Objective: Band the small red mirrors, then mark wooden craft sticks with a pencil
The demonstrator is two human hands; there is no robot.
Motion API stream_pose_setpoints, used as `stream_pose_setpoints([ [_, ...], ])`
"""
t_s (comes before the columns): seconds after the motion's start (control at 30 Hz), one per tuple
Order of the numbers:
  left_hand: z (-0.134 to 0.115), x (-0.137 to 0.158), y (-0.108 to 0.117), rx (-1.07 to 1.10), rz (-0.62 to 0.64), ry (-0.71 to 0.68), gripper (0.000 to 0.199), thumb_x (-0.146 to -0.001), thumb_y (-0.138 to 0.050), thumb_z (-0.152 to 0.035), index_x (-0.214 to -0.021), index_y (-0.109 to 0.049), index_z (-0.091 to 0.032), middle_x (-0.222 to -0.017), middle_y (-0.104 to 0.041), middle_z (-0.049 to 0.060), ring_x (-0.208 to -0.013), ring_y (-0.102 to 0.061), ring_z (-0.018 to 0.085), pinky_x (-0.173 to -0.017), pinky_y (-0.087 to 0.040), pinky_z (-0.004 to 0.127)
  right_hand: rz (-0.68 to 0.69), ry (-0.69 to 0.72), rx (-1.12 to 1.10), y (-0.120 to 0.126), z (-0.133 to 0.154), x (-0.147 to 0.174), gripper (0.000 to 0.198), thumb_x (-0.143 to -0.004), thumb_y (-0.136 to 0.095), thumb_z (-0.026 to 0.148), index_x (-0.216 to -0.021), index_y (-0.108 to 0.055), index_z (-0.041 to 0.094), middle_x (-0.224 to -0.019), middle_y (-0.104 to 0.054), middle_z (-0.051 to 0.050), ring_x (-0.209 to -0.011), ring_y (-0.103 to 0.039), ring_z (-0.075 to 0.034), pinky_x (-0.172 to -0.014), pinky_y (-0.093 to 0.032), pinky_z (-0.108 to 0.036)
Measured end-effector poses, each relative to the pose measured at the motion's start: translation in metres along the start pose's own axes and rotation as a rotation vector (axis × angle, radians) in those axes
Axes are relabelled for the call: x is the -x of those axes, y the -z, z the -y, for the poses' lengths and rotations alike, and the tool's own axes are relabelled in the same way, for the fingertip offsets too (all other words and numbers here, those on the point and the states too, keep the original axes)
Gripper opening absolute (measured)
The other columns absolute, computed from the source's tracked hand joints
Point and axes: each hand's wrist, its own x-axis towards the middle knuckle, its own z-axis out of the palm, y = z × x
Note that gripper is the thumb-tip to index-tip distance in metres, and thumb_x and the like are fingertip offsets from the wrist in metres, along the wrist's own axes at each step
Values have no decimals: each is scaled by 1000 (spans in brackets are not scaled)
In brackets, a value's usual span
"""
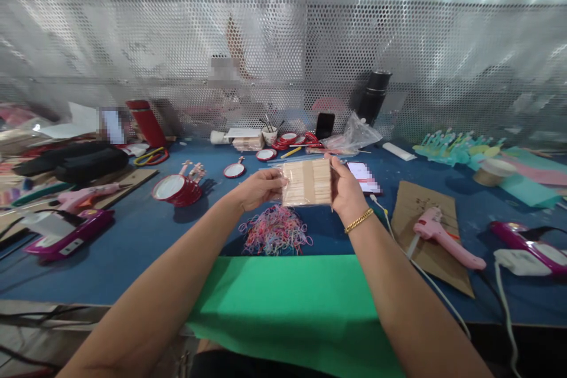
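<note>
The left hand [263,189] grips the left end of a clear-wrapped packet of wooden sticks [305,183], fingers bent at its edge. The right hand [346,186] holds the opposite end, its thumb near the top edge; a gold-coloured bracelet [359,220] circles that wrist. The packet is held up between the two hands, above the blue desk [142,266], with a paler brown band across its middle.

Just below the packet in the view lies a tangled heap of multicoloured loops [278,231], and nearer the person's body spreads a green sheet [287,289]. Beside the right hand, a phone [364,178] lies with its screen lit.

Farther to the left stands a cluster of red-rimmed round pieces [177,190], with a pink glue gun [84,196] beyond it. To the right, another pink glue gun [443,237] rests on a piece of cardboard [405,204]. Toward the back are a red bottle [148,124] and a black flask [375,94], in front of a perforated metal panel [266,41].
</note>
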Motion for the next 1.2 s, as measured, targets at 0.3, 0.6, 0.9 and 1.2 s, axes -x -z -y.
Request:
stream_pose_setpoints([
  [0.3, -3, 2, -1, 4, 44, 43, 21, -69, -82, -20, -85, -69, -16, -79, -70, 4, -68, -64, 11, -66, -52, 25, -55, 237, 133, 0, 2, 1, 33, -69, -78, 46, -79, -65, 19, -66, -66, 3, -59, -59, -14, -60, -49, -28],
  [0.6, -1, -3, 4, 112, 28, 101, 19, -72, -81, -17, -85, -68, -14, -68, -62, 0, -56, -54, 6, -54, -45, 19, -153, 582, 520, 2, 9, 6, 35, -81, -62, 52, -72, -64, 19, -68, -62, 1, -65, -53, -14, -63, -42, -26],
  [0.9, -2, 5, -5, 164, 99, 181, 11, -79, -72, -11, -88, -65, -11, -72, -64, 3, -60, -60, 9, -55, -51, 20, -116, 495, 423, 2, 8, 4, 35, -74, -69, 53, -72, -63, 19, -67, -60, 2, -63, -53, -13, -60, -43, -25],
  [1.2, -4, -3, -9, 249, -96, -58, 16, -80, -70, -7, -93, -65, -15, -77, -70, 3, -59, -62, 8, -58, -53, 20, 20, 221, 444, 3, 15, 5, 45, -79, -63, 63, -83, -65, 18, -71, -68, -5, -58, -61, -18, -50, -49, -30],
])
